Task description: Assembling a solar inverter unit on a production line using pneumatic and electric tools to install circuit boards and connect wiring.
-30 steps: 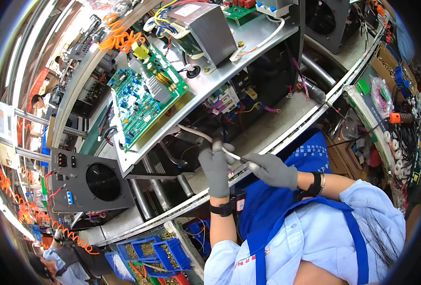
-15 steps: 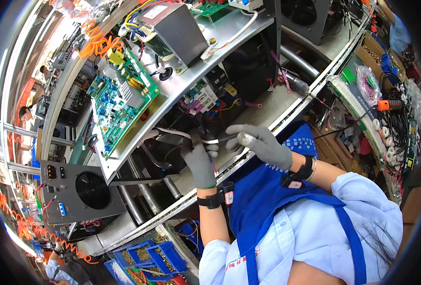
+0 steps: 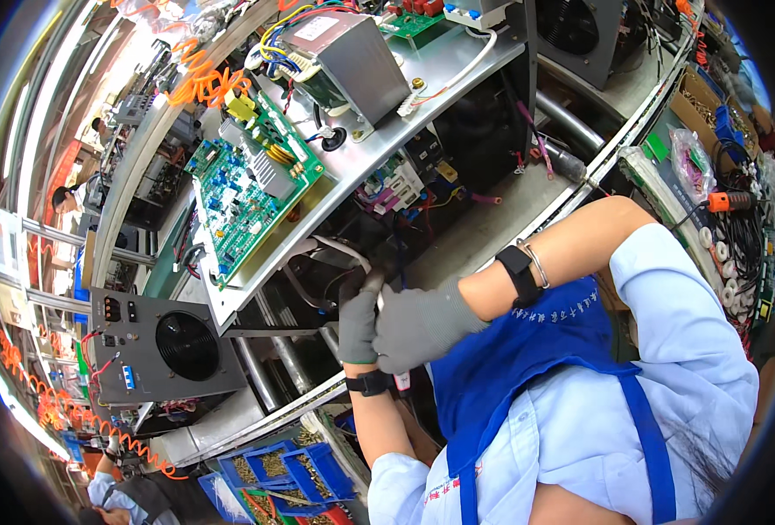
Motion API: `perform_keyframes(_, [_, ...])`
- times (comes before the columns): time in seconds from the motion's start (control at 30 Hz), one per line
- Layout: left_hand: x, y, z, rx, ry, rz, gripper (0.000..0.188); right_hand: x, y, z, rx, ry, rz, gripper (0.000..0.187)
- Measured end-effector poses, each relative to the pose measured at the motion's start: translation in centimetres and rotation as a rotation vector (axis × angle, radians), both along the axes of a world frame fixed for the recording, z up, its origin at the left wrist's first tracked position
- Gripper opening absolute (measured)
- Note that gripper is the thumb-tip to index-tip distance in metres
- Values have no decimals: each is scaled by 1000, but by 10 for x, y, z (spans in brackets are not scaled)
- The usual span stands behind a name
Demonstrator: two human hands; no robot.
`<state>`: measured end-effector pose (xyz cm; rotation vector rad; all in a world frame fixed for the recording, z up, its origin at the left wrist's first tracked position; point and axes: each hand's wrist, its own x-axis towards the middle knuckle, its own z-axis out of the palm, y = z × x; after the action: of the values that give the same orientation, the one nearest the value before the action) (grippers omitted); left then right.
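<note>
My left hand (image 3: 358, 319), in a grey glove, is closed around a white cable (image 3: 339, 248) that comes out from under the metal plate of an open equipment chassis (image 3: 352, 162). My right hand (image 3: 422, 325), also gloved, presses against the left with its fingers curled. A short white piece of the cable shows between the two hands; its end is hidden by the gloves. Beyond them, purple-and-white terminal parts (image 3: 396, 185) and loose wires sit inside the chassis. A green circuit board (image 3: 252, 201) is on the plate.
A boxy transformer (image 3: 352, 66) stands on the plate. Metal rollers (image 3: 287, 350) run below. To the left is a grey panel with a fan (image 3: 186, 346); blue screw bins (image 3: 304, 472) stand near. An orange-handled tool (image 3: 730, 202) lies on the right-hand bench.
My right hand has moved left and down, from the cable's dark end to against my left hand. My left hand has turned and closed further. The whole view has shifted slightly.
</note>
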<state>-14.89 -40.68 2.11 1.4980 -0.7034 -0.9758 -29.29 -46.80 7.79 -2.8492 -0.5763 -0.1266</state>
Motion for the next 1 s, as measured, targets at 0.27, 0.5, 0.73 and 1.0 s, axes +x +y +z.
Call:
perform_keyframes(0.27, [-33, -30, -13, -160, -45, 151, 14, -33, -62, -43, 806, -386, -967, 41])
perform_keyframes(0.5, [-33, -35, -18, -234, -637, 225, 16, -6, -76, -111, 1339, -491, -1045, 30])
perform_keyframes(0.73, [-41, -8, -7, -54, -59, 102, 18, -75, -67, -1, 1064, -490, -1057, 30])
perform_keyframes(1.0, [-61, -5, -11, -50, 120, 25, 25, -35, -105, 163, -406, -1049, -595, 21])
